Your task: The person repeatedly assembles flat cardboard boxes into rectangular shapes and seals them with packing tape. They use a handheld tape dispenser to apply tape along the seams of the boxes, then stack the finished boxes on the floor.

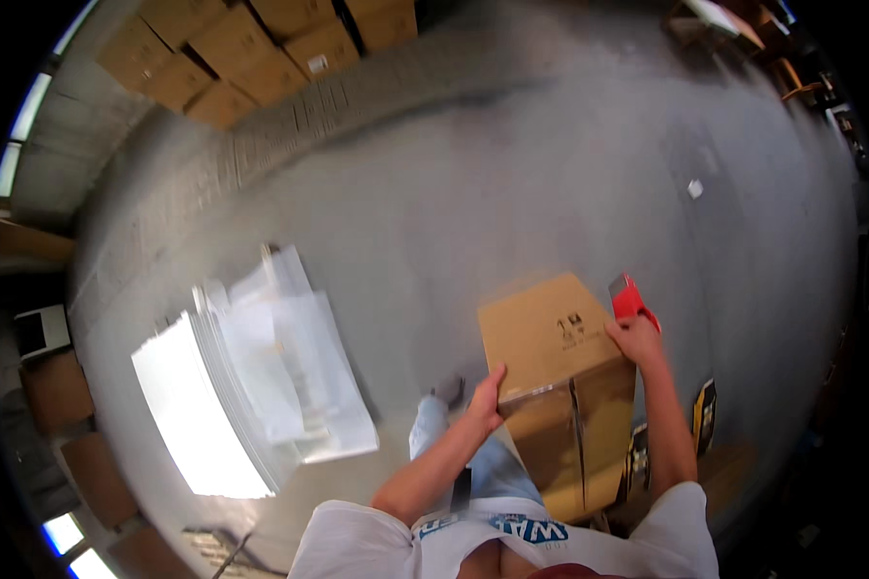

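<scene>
Currently, cardboard box [550, 333]: in the head view it stands between your two hands, close to your body and right of your legs, printed top face up; what bears its base is hidden.
Left hand [487, 401]: you pinch the box at its near left corner, thumb up along the edge, the other fingers partly hidden.
Right hand [637, 338]: you curl it around a red tool [626, 295], thumb side against the box's right edge; how far the fingers wrap, you cannot tell.
Near side of the box: a dark upright seam runs down it, below the top face.
White sheets [299, 357]: they lie overlapping toward the left edge of the grey floor [434, 241], beside a bright white panel [198, 405].
Stacked boxes [232, 58]: they fill the floor's far left corner.
White scrap [695, 189]: it lies toward the floor's right edge, well apart from your hands.
</scene>
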Available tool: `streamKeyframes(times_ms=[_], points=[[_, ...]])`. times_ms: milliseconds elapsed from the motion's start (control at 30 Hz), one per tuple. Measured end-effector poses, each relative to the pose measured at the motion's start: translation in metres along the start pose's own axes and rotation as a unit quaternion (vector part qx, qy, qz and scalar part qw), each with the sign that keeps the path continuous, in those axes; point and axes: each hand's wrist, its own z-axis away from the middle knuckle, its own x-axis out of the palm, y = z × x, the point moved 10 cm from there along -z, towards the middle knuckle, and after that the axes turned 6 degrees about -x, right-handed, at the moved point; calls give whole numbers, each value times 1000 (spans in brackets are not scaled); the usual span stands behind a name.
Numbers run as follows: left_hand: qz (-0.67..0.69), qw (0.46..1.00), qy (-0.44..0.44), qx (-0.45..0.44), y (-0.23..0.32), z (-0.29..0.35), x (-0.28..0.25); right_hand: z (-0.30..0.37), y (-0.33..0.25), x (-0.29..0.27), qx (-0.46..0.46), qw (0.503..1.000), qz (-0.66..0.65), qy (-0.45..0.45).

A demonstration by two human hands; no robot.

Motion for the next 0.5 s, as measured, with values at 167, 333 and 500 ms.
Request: streamKeyframes(times_ms=[167, 333, 500], points=[[-153, 979, -47, 130, 48, 112, 135, 63, -66, -179, -57, 984, -83, 149], [-221, 911, -109, 330, 76, 271, 253, 162, -137, -324, -187, 901, -179, 347], [-292, 743, -299, 523, 123, 439, 373, 233, -214, -449, -333, 754, -296, 482]])
